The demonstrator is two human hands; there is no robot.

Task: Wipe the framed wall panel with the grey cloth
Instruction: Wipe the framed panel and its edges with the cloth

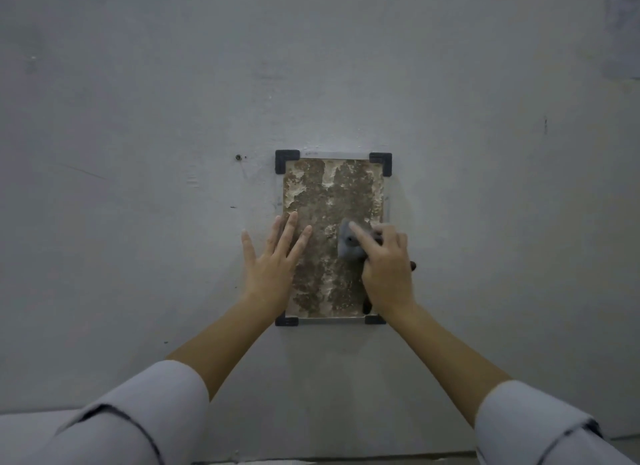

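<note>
A framed wall panel (332, 194) hangs on the grey wall, a tall rectangle with a mottled brown and white face and black corner brackets. My left hand (273, 260) lies flat with spread straight fingers over the panel's lower left edge and the wall beside it. My right hand (384, 267) grips a bunched grey cloth (349, 244) and presses it against the panel's right middle part, index finger stretched across the cloth. A dark piece shows behind the right hand at its right edge.
The grey wall (138, 118) fills the view. A small screw (238, 157) sits in the wall left of the panel's top corner. Pale floor shows at the bottom left.
</note>
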